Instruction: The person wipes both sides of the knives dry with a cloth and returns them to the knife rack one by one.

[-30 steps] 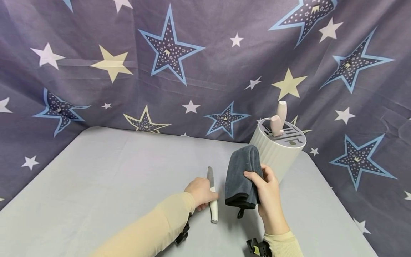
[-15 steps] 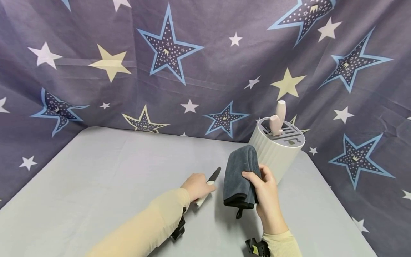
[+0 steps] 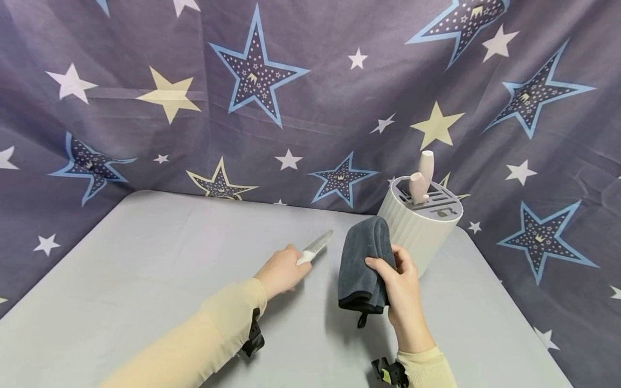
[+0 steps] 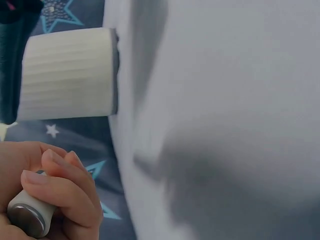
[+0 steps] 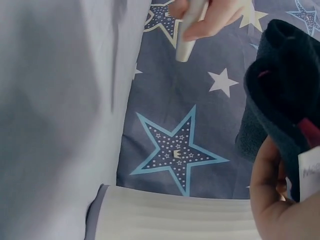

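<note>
Grey table [image 3: 194, 242] below; left hand [image 3: 283, 271] curled round knife [image 3: 315, 248].

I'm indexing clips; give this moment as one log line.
left hand: grips knife | right hand: holds folded gray cloth | knife block: stands on table
</note>
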The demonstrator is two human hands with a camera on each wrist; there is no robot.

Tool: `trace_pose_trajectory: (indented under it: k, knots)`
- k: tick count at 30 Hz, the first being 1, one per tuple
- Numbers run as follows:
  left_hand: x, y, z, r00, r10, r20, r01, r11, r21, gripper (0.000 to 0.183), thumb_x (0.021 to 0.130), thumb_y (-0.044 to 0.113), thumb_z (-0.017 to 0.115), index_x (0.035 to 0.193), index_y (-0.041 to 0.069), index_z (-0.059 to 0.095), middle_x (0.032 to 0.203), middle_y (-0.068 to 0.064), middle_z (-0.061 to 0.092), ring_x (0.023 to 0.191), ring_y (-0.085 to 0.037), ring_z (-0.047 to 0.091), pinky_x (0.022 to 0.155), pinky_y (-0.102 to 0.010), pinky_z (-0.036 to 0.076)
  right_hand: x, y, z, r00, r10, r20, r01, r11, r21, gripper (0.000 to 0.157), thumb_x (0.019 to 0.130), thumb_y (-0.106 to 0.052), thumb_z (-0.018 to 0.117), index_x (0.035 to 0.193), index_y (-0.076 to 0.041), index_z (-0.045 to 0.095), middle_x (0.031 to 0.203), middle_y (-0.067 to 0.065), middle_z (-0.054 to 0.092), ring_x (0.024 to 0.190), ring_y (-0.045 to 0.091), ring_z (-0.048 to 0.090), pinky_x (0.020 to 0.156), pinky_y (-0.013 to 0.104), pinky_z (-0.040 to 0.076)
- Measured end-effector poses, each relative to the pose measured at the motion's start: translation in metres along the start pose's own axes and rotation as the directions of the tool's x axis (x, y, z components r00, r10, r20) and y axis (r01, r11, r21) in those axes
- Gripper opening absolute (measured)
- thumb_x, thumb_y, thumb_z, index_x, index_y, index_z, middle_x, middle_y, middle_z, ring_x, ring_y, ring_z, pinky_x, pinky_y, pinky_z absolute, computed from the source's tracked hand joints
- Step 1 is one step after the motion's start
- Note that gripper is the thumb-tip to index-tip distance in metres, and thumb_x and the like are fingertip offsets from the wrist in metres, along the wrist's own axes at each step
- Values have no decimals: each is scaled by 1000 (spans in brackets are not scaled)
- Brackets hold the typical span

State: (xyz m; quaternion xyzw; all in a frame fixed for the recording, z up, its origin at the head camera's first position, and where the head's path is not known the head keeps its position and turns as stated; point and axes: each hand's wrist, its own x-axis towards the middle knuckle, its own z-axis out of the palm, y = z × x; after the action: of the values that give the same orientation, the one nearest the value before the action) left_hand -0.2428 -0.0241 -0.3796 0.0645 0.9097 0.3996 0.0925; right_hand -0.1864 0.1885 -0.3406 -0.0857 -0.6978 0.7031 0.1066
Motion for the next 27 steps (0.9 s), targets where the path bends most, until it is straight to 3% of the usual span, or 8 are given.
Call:
trace_pose_trajectory:
  k: [9, 14, 18, 23, 27]
  knots:
    - [-14, 13, -23, 998, 44, -53, -46, 998, -37, 30, 90, 21, 60, 112, 2, 53, 67, -4, 65, 49, -13, 55, 45, -25, 44, -3, -3, -1, 998, -51, -26, 50, 998, -48, 26, 85, -6, 71, 108, -10, 59, 89, -3, 63, 75, 12, 67, 64, 28, 56]
    - [-21, 18, -28, 997, 62, -48, -64, 997, -35, 37, 92, 23, 61, 122, 2, 57, 67, -3, 65, 47, -12, 53, 44, -25, 42, -2, -5, 1, 995, -91, -45, 86, 991, -100, 30, 84, -6, 73, 110, -8, 60, 91, -2, 63, 77, 11, 66, 66, 27, 56]
    - [-27, 20, -30, 995, 88, -43, -90, 995, -41, 29, 92, 23, 60, 115, 5, 63, 65, -1, 62, 47, -11, 49, 43, -24, 39, -2, -7, 3, 989, -140, -44, 132, 980, -149, 32, 83, -6, 73, 112, -7, 61, 93, 0, 63, 78, 10, 66, 67, 25, 56]
    - [-33, 22, -33, 994, 96, -51, -99, 992, -73, 19, 92, 22, 60, 104, 8, 65, 62, -1, 61, 45, -10, 47, 41, -23, 38, -3, -10, 5, 973, -226, -44, 210, 949, -233, 33, 81, -6, 74, 113, -6, 63, 91, 8, 65, 75, 6, 66, 65, 22, 56]
    - [-38, 25, -35, 996, 81, -33, -84, 991, -108, 21, 93, 22, 59, 109, 10, 64, 64, -4, 61, 42, -11, 46, 37, -25, 41, -3, -9, 6, 946, -320, -41, 288, 895, -339, 37, 80, -7, 75, 116, -8, 64, 89, 13, 65, 73, 4, 63, 64, 20, 55]
